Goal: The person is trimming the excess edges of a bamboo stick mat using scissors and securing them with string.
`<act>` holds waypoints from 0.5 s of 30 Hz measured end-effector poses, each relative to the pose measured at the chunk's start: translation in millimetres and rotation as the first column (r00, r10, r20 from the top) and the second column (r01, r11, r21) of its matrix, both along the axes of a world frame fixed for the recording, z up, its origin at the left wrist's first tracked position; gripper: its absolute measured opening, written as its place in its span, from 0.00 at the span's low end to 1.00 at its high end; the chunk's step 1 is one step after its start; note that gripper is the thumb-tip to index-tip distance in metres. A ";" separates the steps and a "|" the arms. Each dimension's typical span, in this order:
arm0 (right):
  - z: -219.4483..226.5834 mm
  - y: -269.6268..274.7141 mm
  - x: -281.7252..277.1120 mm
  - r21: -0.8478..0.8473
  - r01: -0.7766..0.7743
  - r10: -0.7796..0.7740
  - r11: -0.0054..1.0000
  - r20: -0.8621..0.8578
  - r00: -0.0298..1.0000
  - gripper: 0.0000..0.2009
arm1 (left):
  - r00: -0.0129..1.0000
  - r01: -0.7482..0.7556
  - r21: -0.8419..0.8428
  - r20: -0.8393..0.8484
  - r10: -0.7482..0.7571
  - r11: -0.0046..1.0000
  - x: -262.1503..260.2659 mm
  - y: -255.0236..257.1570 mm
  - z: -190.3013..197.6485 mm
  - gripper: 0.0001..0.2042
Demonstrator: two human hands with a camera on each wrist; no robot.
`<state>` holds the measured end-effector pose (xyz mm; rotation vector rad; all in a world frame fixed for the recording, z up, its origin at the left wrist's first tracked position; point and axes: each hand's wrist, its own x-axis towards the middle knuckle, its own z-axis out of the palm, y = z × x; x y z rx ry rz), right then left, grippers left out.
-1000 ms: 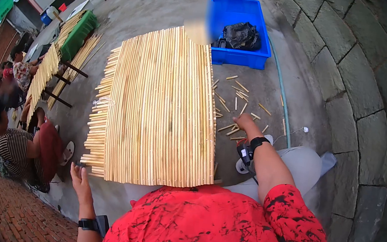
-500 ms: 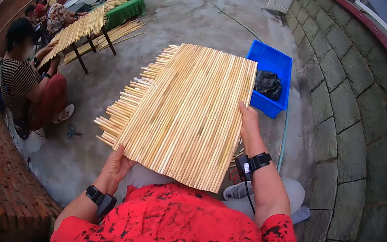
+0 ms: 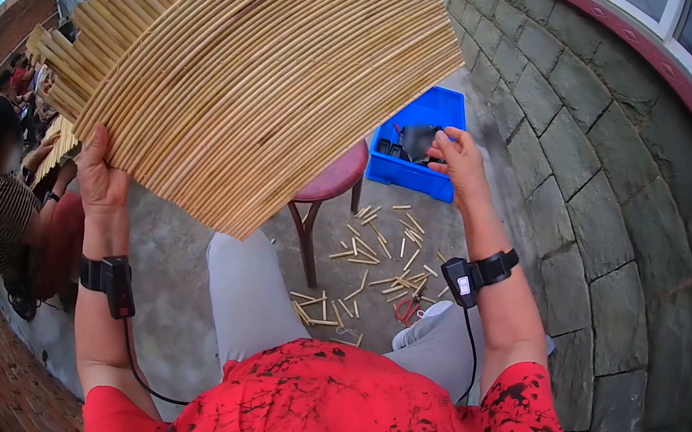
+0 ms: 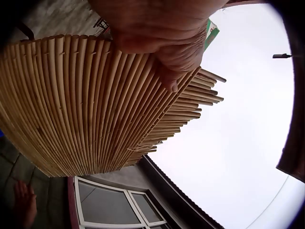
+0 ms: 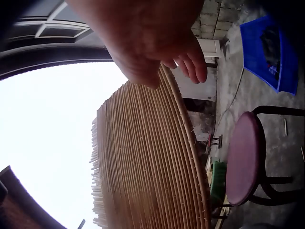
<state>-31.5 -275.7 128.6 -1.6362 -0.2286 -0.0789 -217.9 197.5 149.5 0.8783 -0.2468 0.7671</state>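
A mat of thin reed sticks bound side by side [image 3: 268, 81] is lifted and tilted up in the head view. Uneven stick ends jut from its left edge. My left hand [image 3: 103, 182] grips the lower left corner, and the left wrist view shows its thumb [image 4: 169, 81] lying on the sticks. To the right, apart from the mat in the head view, my right hand [image 3: 463, 171] is raised with loosely bent fingers and nothing in it. In the right wrist view its fingers [image 5: 194, 67] spread beside the mat's far edge.
A stool with a maroon seat [image 3: 339, 173] stands under the mat. Behind it sits a blue crate [image 3: 412, 177] with black things inside. Short cut stick pieces [image 3: 368, 250] and red-handled cutters [image 3: 408, 311] lie on the ground. A seated person [image 3: 8, 195] is at left; a stone wall [image 3: 569, 141] is at right.
The mat has risen from over my lap and tipped up leftward, uncovering the stool and scattered pieces. My right hand held its right edge half a second ago and has let go.
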 end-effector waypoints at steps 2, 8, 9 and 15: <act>19.4 -28.5 21.7 -0.159 0.186 -0.132 0.970 0.297 0.946 0.29 | 0.998 -0.052 0.083 0.033 0.049 0.995 18.0 15.4 31.1 0.19; 58.2 -45.9 46.7 -0.176 0.205 -0.113 0.963 0.428 0.897 0.44 | 0.992 -0.088 0.320 0.110 0.056 0.943 53.2 15.7 76.5 0.16; 54.3 -43.2 54.7 -0.180 0.174 -0.080 0.968 0.434 0.897 0.46 | 0.996 -0.059 0.332 0.088 0.031 0.942 58.7 13.7 73.4 0.16; 14.4 -15.8 68.4 0.073 -0.131 0.096 0.989 0.367 0.925 0.40 | 0.999 -0.009 0.377 0.037 -0.006 0.926 72.1 -0.1 44.6 0.18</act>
